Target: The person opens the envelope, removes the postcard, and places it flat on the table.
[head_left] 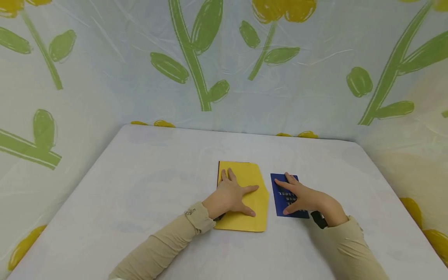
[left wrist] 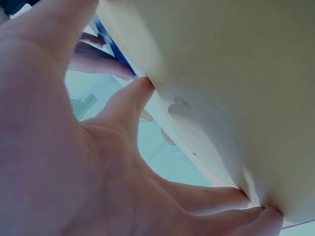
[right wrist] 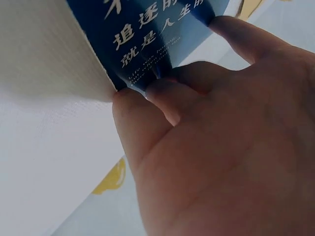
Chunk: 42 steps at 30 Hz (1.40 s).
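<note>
A yellow envelope (head_left: 245, 225) with a pointed flap on its right side lies flat on the table. My left hand (head_left: 231, 194) rests on it with fingers spread, fingertips touching the paper. In the left wrist view the envelope's surface (left wrist: 236, 59) meets those fingertips. Just right of the envelope, a gap away, lies a dark blue card (head_left: 278, 200) printed with white Chinese characters. On it, my right hand (head_left: 304, 197) touches down with thumb and fingers apart, covering part of the print. The right wrist view shows fingertips at the edge of the card (right wrist: 147, 44).
The table (head_left: 157, 171) wears a white cloth. Behind and at the sides hang pale curtains (head_left: 133, 77) with green leaves and yellow flowers. Beige sleeves cover both forearms, and a dark device (head_left: 319, 219) sits at the right wrist.
</note>
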### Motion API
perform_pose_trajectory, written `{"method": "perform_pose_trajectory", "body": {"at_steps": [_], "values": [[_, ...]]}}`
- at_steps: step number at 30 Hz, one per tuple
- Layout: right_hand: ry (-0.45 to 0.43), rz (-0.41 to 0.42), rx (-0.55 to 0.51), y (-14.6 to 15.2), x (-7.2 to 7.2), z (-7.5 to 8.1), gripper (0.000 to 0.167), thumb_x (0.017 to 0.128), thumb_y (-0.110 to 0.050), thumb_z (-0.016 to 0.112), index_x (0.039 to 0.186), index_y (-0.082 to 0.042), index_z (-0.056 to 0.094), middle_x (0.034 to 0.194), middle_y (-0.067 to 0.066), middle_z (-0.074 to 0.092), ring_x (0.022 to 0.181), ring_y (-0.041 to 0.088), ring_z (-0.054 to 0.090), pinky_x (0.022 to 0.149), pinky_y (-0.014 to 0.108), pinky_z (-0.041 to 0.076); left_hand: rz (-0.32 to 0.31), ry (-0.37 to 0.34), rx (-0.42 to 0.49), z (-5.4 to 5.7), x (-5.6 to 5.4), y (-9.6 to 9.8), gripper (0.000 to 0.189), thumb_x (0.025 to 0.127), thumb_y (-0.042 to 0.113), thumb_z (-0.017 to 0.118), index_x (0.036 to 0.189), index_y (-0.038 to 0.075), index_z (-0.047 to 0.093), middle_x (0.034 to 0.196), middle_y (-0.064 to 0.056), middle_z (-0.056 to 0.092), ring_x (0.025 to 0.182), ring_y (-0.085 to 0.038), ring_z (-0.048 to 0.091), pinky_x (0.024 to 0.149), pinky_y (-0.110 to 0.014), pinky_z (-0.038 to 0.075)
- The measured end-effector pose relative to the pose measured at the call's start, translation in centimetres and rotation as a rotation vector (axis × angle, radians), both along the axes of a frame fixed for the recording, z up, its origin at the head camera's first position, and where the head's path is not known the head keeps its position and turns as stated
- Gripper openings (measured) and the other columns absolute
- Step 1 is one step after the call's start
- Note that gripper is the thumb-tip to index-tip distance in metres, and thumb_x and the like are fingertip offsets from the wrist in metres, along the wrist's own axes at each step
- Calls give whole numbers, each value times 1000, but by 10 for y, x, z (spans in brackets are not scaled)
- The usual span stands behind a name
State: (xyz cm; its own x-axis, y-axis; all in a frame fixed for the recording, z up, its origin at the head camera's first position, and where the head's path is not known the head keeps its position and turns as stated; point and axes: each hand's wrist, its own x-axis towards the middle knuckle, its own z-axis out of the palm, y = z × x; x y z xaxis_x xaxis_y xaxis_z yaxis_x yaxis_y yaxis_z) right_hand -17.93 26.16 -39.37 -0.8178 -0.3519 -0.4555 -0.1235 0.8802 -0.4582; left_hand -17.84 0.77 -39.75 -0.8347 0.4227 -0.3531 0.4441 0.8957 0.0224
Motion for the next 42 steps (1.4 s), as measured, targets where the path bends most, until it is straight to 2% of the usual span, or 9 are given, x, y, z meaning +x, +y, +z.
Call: {"method": "perform_pose_trajectory", "body": {"at_steps": [5, 9, 14, 17, 19, 26, 30, 37, 42], "values": [[25, 46, -2, 1, 1, 2, 98, 80, -34, 83, 157, -12, 28, 162, 25, -7, 146, 51, -4, 106, 74, 14, 12, 3, 26, 0, 4, -1, 89, 75, 83, 55, 152, 53, 24, 157, -35, 13, 141, -58, 18, 110, -51, 36], [73, 84, -8, 1, 5, 8, 91, 84, -35, 79, 156, -9, 30, 162, 26, -4, 146, 50, -4, 107, 73, 13, -20, 12, 56, 0, 8, -2, 82, 85, 77, 51, 155, 48, 21, 159, -31, 16, 143, -55, 18, 113, -53, 30], [150, 88, -27, 0, 17, 15, 84, 92, -40, 71, 156, -5, 29, 162, 28, 6, 146, 50, 6, 108, 70, 17, -105, 17, 90, 5, 21, -9, 69, 99, 60, 43, 159, 29, 25, 160, -24, 20, 147, -45, 17, 117, -49, 23], [178, 93, -27, -2, 29, 16, 82, 94, -41, 67, 155, -4, 29, 161, 28, 10, 146, 50, 10, 109, 68, 20, -158, 11, 96, 8, 32, -14, 64, 104, 50, 39, 157, 14, 29, 161, -23, 19, 149, -39, 13, 119, -46, 17], [174, 97, -37, -4, 38, 16, 81, 94, -41, 67, 156, -4, 28, 161, 27, 10, 146, 49, 10, 109, 67, 21, -175, 6, 92, 9, 40, -17, 62, 106, 45, 38, 156, 10, 31, 161, -24, 17, 150, -38, 11, 119, -46, 15], [112, 104, -41, -13, 56, 6, 83, 94, -44, 66, 156, -4, 28, 162, 26, 6, 147, 47, 4, 110, 68, 16, -142, -38, 101, 7, 62, -18, 64, 105, 43, 41, 159, 12, 23, 162, -24, 8, 150, -40, 6, 119, -48, 14], [108, 93, -15, -12, 59, 2, 85, 92, -45, 68, 156, -6, 29, 163, 24, 6, 148, 46, 4, 110, 68, 17, -131, -10, 80, 2, 67, -13, 65, 105, 44, 42, 159, 16, 22, 163, -23, 7, 150, -40, 6, 119, -49, 15], [113, 84, -33, -3, 60, 0, 84, 92, -43, 69, 156, -6, 30, 163, 25, 6, 147, 48, 4, 109, 69, 16, -128, 48, 46, -6, 73, -1, 66, 103, 47, 44, 159, 18, 24, 163, -21, 11, 149, -41, 9, 119, -50, 16], [106, 73, -53, 10, 62, -2, 84, 92, -45, 68, 156, -8, 30, 163, 24, 5, 147, 49, 4, 108, 71, 16, -135, 91, 5, -6, 78, 9, 67, 102, 50, 43, 158, 19, 26, 162, -21, 14, 148, -44, 11, 119, -51, 16]]}}
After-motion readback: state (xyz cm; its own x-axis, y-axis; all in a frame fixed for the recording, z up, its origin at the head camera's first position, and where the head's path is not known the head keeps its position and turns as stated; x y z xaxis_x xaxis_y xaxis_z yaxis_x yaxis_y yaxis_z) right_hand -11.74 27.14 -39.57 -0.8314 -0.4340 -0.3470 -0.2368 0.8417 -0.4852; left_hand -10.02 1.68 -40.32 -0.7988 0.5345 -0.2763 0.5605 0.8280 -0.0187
